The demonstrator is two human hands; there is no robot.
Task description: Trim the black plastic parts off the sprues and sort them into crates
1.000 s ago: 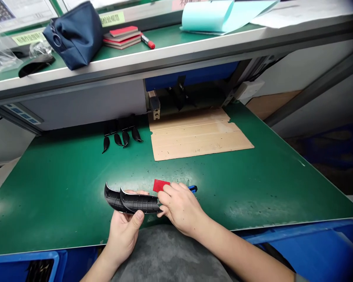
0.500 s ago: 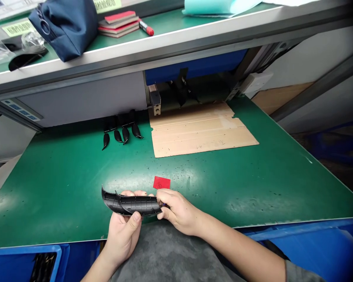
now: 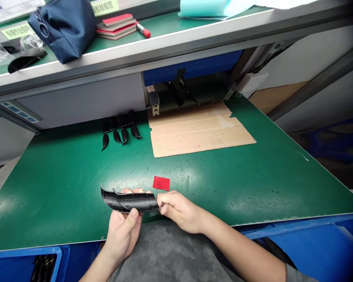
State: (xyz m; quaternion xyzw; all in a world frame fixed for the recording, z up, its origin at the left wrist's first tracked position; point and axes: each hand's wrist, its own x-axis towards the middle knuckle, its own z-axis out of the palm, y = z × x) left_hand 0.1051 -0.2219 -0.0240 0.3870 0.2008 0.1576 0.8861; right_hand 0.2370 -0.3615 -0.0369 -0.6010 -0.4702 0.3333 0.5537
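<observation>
A black curved plastic shell (image 3: pixel 138 201) with a grid of lines and a flared, upturned left end lies level above the near table edge. My left hand (image 3: pixel 125 227) holds it from below, thumb on the near side and fingertips showing behind the far edge. At the shell's right end, my right hand (image 3: pixel 179 211) is closed in a pinch, touching or nearly touching that end. Whatever is between its fingers is hidden. Just beyond the hands, a small red card (image 3: pixel 161 183) with a dark scribble lies flat on the green table (image 3: pixel 223 188).
Several black curved parts (image 3: pixel 125 135) lie at the back left. A cardboard sheet (image 3: pixel 202 133) lies at the back middle, under a shelf (image 3: pixel 164 49) bearing a blue pouch (image 3: pixel 66 29). Dark crumbs dot the table. Blue bins (image 3: pixel 26 252) stand below the front edge.
My right hand has closed more tightly at the shell's right end, and the dark bit between its fingers is now hidden. The shell has tilted slightly; my left hand keeps its hold.
</observation>
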